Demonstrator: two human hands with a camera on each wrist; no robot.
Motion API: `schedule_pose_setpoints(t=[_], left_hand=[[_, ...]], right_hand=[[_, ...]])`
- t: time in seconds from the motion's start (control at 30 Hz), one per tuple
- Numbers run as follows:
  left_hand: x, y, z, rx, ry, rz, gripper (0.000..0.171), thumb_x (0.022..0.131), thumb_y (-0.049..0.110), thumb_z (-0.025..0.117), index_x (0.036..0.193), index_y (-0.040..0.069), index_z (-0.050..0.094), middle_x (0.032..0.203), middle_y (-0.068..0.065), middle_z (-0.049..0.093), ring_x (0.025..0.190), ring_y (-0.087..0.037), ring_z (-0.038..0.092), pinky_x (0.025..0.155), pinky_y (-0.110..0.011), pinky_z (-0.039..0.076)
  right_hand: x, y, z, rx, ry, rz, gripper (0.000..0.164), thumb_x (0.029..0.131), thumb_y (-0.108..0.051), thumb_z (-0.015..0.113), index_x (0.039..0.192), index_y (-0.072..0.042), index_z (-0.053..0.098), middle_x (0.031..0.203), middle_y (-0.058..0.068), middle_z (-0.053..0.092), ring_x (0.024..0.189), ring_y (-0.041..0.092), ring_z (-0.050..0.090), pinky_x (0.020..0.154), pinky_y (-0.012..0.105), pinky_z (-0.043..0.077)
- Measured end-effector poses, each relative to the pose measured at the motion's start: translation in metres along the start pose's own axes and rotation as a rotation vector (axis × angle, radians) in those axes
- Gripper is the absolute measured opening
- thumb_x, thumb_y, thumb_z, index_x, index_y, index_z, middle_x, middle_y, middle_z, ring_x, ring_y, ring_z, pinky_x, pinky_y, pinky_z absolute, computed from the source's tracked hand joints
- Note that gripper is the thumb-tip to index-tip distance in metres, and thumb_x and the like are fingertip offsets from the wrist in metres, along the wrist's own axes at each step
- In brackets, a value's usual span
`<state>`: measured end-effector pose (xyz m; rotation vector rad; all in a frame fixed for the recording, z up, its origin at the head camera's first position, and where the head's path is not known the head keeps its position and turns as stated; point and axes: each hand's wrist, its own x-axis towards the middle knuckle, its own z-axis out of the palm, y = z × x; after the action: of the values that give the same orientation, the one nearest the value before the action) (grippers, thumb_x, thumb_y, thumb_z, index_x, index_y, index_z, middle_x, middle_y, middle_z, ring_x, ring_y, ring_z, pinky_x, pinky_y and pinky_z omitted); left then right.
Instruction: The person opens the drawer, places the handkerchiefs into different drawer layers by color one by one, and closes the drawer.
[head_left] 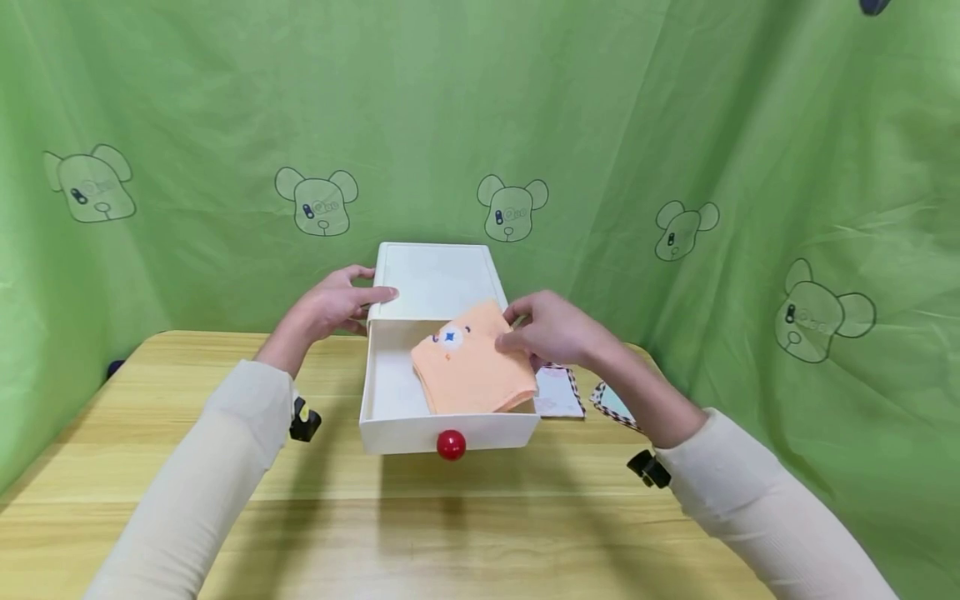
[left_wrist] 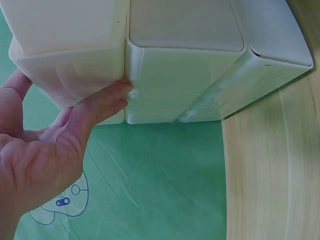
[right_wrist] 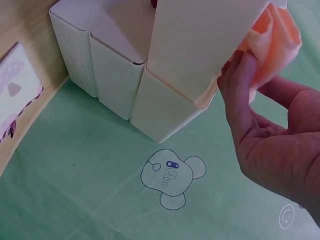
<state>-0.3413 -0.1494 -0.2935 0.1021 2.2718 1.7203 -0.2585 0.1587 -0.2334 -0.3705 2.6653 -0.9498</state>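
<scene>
A white drawer cabinet [head_left: 438,275] stands on the table with its top drawer [head_left: 390,375] pulled out, a round red knob [head_left: 452,445] on the drawer's front. Inside the drawer, partly raised above its right wall, is a folded peach towel [head_left: 476,371] with an embroidered face. My right hand [head_left: 553,329] pinches the towel's right edge between thumb and fingers; the towel looks bunched there in the right wrist view. On the cabinet's other side, my left hand [head_left: 336,302] rests with the thumb on the top edge and fairly straight fingers against the side wall [left_wrist: 170,85].
The lower drawers [right_wrist: 117,85] are closed. To the right of the cabinet, thin square pieces with checkered borders, one pinkish [head_left: 557,393] and one pale green [head_left: 617,407], lie on the wooden table [head_left: 315,517]. A green curtain [head_left: 420,100] hangs behind.
</scene>
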Motion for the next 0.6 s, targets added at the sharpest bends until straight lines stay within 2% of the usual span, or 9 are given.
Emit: schedule_pose_setpoints(t=[0.2, 0.3, 0.4, 0.6], left_hand=[[0.000, 0.000, 0.001, -0.005, -0.001, -0.001, 0.086, 0.097, 0.028, 0.070, 0.162, 0.010, 0.016, 0.123, -0.016, 0.057, 0.095, -0.022, 0.062, 0.098, -0.044, 0.059], [0.000, 0.000, 0.001, -0.005, -0.002, -0.001, 0.086, 0.097, 0.028, 0.070, 0.162, 0.010, 0.017, 0.125, -0.017, 0.057, 0.096, -0.022, 0.063, 0.098, -0.044, 0.058], [0.001, 0.000, 0.001, -0.005, 0.001, -0.001, 0.085, 0.097, 0.028, 0.069, 0.162, 0.010, 0.017, 0.124, -0.017, 0.057, 0.096, -0.022, 0.063, 0.098, -0.044, 0.058], [0.001, -0.001, 0.000, -0.009, 0.003, 0.006, 0.084, 0.097, 0.028, 0.069, 0.162, 0.010, 0.018, 0.119, -0.015, 0.057, 0.093, -0.021, 0.062, 0.098, -0.044, 0.059]], right_hand=[[0.002, 0.005, 0.002, 0.003, 0.002, 0.021, 0.034, 0.094, -0.014, 0.068, 0.125, 0.000, 0.064, 0.083, 0.010, 0.073, 0.058, 0.014, 0.060, 0.046, 0.020, 0.040], [0.002, 0.007, 0.004, 0.052, -0.003, 0.023, 0.035, 0.094, -0.014, 0.068, 0.125, 0.002, 0.064, 0.088, 0.012, 0.075, 0.064, 0.015, 0.067, 0.051, 0.022, 0.049], [0.003, 0.008, 0.007, 0.111, -0.006, 0.015, 0.033, 0.095, -0.013, 0.067, 0.124, 0.003, 0.064, 0.092, 0.014, 0.076, 0.070, 0.017, 0.071, 0.063, 0.027, 0.060], [0.007, 0.007, 0.016, 0.167, 0.003, 0.006, 0.037, 0.095, -0.011, 0.068, 0.128, 0.005, 0.063, 0.100, 0.017, 0.075, 0.076, 0.018, 0.073, 0.073, 0.031, 0.064]])
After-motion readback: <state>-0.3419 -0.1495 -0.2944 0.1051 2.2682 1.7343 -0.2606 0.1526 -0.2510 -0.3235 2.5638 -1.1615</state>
